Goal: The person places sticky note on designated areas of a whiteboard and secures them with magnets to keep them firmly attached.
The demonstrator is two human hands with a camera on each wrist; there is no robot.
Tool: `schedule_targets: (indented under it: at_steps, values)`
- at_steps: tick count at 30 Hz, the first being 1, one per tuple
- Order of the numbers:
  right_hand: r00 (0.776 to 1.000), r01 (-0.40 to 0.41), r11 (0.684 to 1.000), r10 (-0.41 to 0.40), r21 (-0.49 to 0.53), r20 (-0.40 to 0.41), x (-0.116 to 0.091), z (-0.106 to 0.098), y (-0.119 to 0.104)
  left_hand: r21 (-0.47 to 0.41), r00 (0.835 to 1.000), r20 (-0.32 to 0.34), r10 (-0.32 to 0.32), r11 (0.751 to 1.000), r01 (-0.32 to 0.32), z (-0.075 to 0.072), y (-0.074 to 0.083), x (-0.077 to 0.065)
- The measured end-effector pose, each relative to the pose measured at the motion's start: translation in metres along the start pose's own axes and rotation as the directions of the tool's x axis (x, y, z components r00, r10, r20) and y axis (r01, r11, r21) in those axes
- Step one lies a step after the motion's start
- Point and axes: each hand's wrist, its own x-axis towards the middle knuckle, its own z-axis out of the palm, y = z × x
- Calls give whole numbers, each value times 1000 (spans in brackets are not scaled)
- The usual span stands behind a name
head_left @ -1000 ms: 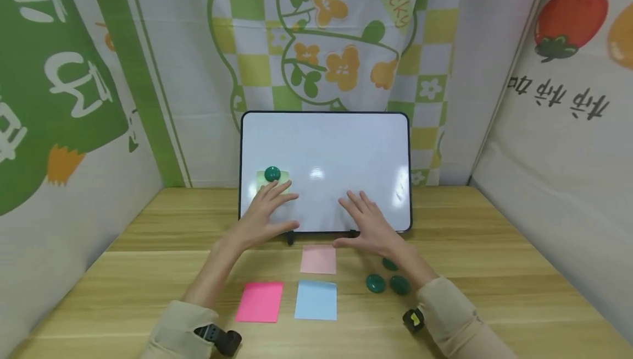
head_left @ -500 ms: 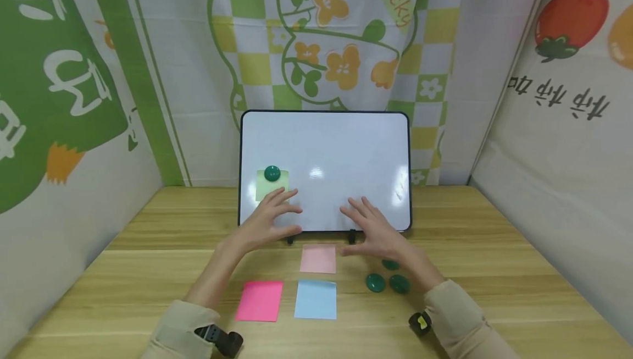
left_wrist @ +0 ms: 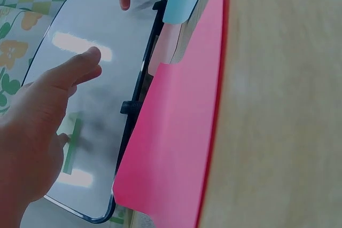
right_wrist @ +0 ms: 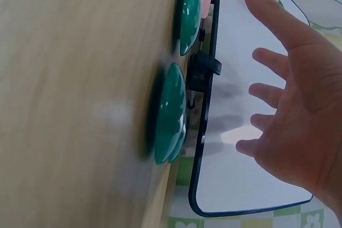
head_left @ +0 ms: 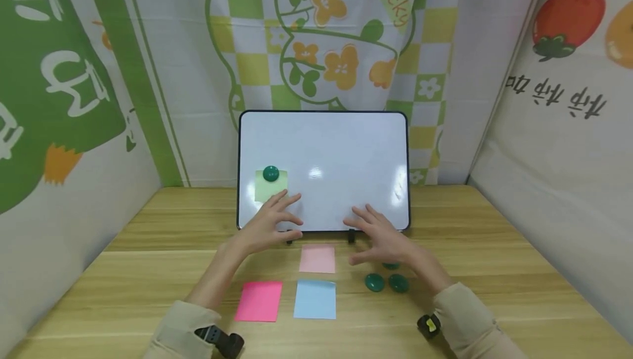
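Observation:
A whiteboard (head_left: 323,150) with a black frame stands upright at the back of the table. On its left side a pale green sticky note (head_left: 264,189) hangs under a dark green round magnet (head_left: 271,173). My left hand (head_left: 269,227), fingers spread and holding nothing, is before the board's lower left and overlaps the note's lower corner. Before the lower right is my right hand (head_left: 383,238), also spread and bare. Beneath it, green magnets (head_left: 374,282) lie on the table, one partly hidden by the hand. In the right wrist view the magnets (right_wrist: 172,116) look domed and glossy.
Three sticky notes lie on the wooden table (head_left: 123,293): light pink (head_left: 317,259), hot pink (head_left: 259,301) and light blue (head_left: 315,299). Small black feet (head_left: 351,236) hold up the board. Printed cloth (head_left: 341,34) hangs behind and at both sides.
Both hands have drawn back and down from the board, the right one also moving a little to the right. The pale green note shows more fully now. Nothing was picked up.

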Motion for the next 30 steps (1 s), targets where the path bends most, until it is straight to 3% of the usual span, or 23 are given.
schedule_targets:
  at_steps: [12,18,24,30]
  values:
    - [998,28,999,-29,23,48,-9,-1,2,104,997,3,80,991,-80,1,3,0]
    - [996,26,999,-29,41,85,-12,0,2,59,990,86,108,992,-113,3,5,1]
    - [991,40,998,-45,45,126,-14,1,3,-44,983,182,34,999,-26,6,6,0]
    - [988,37,999,-42,36,149,-16,0,2,-105,962,267,-49,991,80,9,6,0]
